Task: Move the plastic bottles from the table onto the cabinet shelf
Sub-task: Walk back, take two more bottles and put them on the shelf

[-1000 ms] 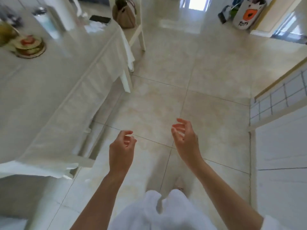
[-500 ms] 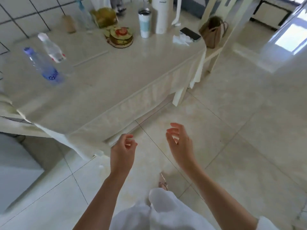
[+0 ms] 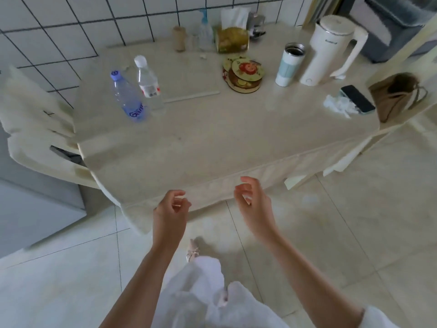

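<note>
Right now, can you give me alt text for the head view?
Two empty hands, left hand and right hand, hover open at the near edge of a cloth-covered table. Two plastic bottles, blue-capped and white-capped, stand far left near a tiled wall.

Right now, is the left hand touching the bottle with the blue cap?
Apart. The head view shows the left hand empty at the table's near edge, with bare tabletop between it and the blue-capped bottle standing further back.
</note>
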`<state>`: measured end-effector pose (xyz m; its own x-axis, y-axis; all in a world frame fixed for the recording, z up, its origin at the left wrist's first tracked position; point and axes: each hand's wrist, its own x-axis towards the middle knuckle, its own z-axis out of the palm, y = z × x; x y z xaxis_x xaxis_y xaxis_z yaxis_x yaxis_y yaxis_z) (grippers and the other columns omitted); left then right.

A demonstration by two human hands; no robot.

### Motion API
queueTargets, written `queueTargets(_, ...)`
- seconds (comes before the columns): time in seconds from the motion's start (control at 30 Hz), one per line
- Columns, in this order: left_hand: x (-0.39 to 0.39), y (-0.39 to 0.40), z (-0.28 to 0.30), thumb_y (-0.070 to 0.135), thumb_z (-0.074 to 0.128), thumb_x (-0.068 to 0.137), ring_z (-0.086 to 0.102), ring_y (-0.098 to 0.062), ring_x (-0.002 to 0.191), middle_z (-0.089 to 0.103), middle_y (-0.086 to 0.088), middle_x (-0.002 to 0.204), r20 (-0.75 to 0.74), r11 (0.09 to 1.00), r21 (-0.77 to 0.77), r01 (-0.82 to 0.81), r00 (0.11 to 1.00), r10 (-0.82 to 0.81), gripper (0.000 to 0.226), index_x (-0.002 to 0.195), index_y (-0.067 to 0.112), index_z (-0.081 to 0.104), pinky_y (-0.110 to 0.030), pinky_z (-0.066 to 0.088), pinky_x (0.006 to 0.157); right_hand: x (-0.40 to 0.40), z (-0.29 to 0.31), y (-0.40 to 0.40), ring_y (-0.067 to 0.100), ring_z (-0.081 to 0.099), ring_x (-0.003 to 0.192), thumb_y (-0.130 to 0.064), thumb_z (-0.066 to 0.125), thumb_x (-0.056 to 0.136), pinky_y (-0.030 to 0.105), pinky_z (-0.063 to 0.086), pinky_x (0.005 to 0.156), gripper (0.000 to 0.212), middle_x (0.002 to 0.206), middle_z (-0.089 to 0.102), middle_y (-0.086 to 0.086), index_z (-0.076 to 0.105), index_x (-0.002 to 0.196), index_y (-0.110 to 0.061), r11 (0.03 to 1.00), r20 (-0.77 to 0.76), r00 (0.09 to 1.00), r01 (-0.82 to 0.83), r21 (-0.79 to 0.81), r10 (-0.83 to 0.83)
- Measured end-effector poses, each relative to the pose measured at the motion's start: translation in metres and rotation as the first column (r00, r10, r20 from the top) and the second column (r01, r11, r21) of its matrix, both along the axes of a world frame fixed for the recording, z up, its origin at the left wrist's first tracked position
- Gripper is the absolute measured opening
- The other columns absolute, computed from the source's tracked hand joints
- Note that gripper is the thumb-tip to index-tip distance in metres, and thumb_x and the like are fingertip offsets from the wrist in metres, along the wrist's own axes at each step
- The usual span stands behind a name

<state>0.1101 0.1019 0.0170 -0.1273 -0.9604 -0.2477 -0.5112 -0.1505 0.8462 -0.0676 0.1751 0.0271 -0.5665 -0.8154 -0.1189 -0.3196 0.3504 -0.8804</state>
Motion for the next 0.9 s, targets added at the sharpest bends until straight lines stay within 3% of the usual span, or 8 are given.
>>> queueTargets(0.23,0.01,-0.121,-0.01,0.033,0.055,0.076,0.069,-0.022,0.079,0.073,-0.002,0.084,-0.005,0.995,0.051,-0.084,0.996,0.084,0.026,0.1,0.029,0.062,-0.04,0.055,0.076,0.003,-0.009,-0.128,0.018,0.063,0.098,-0.016,0.063,0.09,0.039,0.051,0.088,0.035,0.099,0.064,-0.001,0.051,0.122,-0.013,0.998,0.016,0.998,-0.067,0.013,0.067)
queueTargets(0.37,0.015,-0.193,-0.013,0.014,0.063,0.087,0.065,-0.014,0.071,0.07,-0.001,0.083,0.035,0.994,0.005,-0.108,0.994,0.107,0.017,0.101,0.023,0.065,-0.032,0.047,0.067,0.009,-0.007,-0.2,0.021,0.064,0.095,-0.014,0.067,0.087,0.042,0.051,0.089,0.038,0.097,0.064,0.001,0.052,0.121,-0.009,0.997,0.017,0.997,-0.081,0.009,0.081)
queueTargets(0.47,0.014,-0.238,-0.011,0.01,0.065,0.088,0.059,-0.014,0.069,0.066,0.001,0.084,0.074,0.989,-0.067,-0.131,0.988,0.136,0.018,0.106,0.013,0.067,-0.02,0.036,0.063,0.01,-0.01,-0.245,0.023,0.065,0.093,-0.014,0.071,0.083,0.045,0.052,0.088,0.043,0.097,0.064,0.002,0.051,0.12,-0.008,0.994,0.007,0.994,-0.107,-0.005,0.107)
queueTargets(0.57,0.013,-0.28,-0.01,0.011,0.067,0.087,0.059,-0.013,0.072,0.065,0.0,0.092,0.056,0.983,-0.057,-0.174,0.983,0.177,0.025,0.112,0.011,0.064,-0.013,0.038,0.062,0.009,-0.009,-0.289,0.023,0.063,0.096,-0.016,0.073,0.081,0.041,0.051,0.089,0.05,0.105,0.065,0.006,0.049,0.124,-0.008,0.989,0.042,0.988,-0.147,0.019,0.146)
queueTargets(0.77,0.009,-0.346,-0.025,0.017,0.077,0.08,0.062,-0.021,0.089,0.061,-0.005,0.116,-0.01,0.954,-0.021,-0.3,0.954,0.3,0.052,0.124,0.016,0.05,-0.039,0.051,0.082,0.001,-0.012,-0.363,0.019,0.059,0.1,-0.026,0.077,0.078,0.033,0.048,0.089,0.067,0.115,0.058,0.006,0.04,0.133,-0.014,0.965,0.018,0.966,-0.257,0.049,0.257)
queueTargets(0.9,0.005,-0.372,-0.04,0.02,0.085,0.073,0.06,-0.023,0.108,0.055,-0.004,0.13,-0.018,0.929,0.002,-0.37,0.929,0.37,0.071,0.131,0.019,0.043,-0.041,0.052,0.092,-0.005,-0.017,-0.405,0.018,0.056,0.106,-0.034,0.078,0.076,0.031,0.046,0.092,0.08,0.125,0.052,0.003,0.032,0.139,-0.019,0.929,0.031,0.936,-0.353,0.114,0.351)
